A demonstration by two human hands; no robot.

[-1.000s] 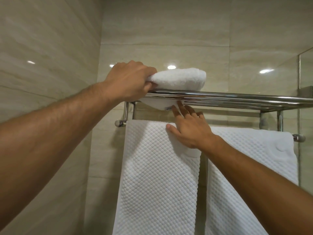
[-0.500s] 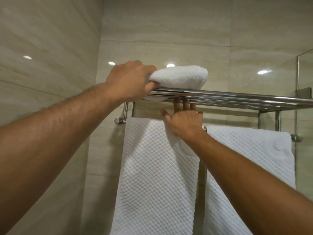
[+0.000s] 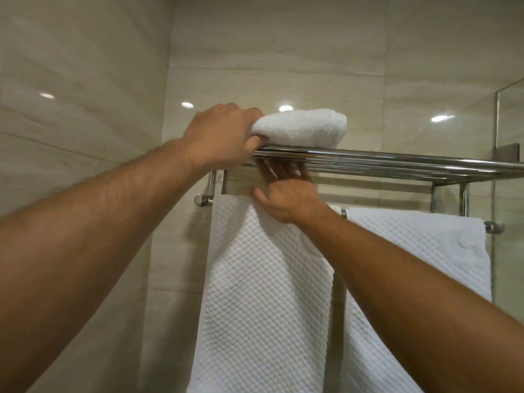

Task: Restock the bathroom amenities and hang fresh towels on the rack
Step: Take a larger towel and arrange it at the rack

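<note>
Folded towel (image 3: 300, 127) on rack shelf (image 3: 397, 163), left end — left hand (image 3: 221, 137) at its left edge, right hand (image 3: 286, 199) beneath shelf. Below, over bar (image 3: 493, 226): left hanging towel (image 3: 263, 293), right hanging towel (image 3: 425, 251) beside it.

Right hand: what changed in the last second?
The right hand moved up the left hanging towel; its fingers now reach under the shelf bars. The towel corner drooping below the shelf no longer shows. Unchanged: the left hand grips the folded towel on the shelf.

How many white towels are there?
3. A folded towel lies on the rack shelf. A left waffle towel and right waffle towel hang from the lower bar. The shelf top may hide more.
</note>
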